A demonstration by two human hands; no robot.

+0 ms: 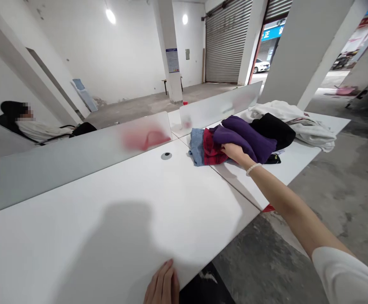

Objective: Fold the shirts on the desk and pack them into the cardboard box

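Observation:
My right hand (234, 152) reaches out over the desk to a heap of clothes, its fingers closed at the lower edge of a purple garment (245, 137). The fingertips are partly hidden in the cloth, next to a red plaid garment (212, 147). Light blue denim (197, 147) lies at the left end of the heap. Behind the purple cloth are a black garment (274, 131) and a bulky white garment (298, 122). Near me, my left hand (163, 285) lies on the desk's front edge, fingers stretched out, holding nothing.
The white desk (114, 219) has a seam and a round cable hole (166, 156). Frosted dividers (76, 154) run along its back, with a red shape blurred behind. A person (44, 128) reclines in a chair beyond. A pillar (169, 55) stands farther back.

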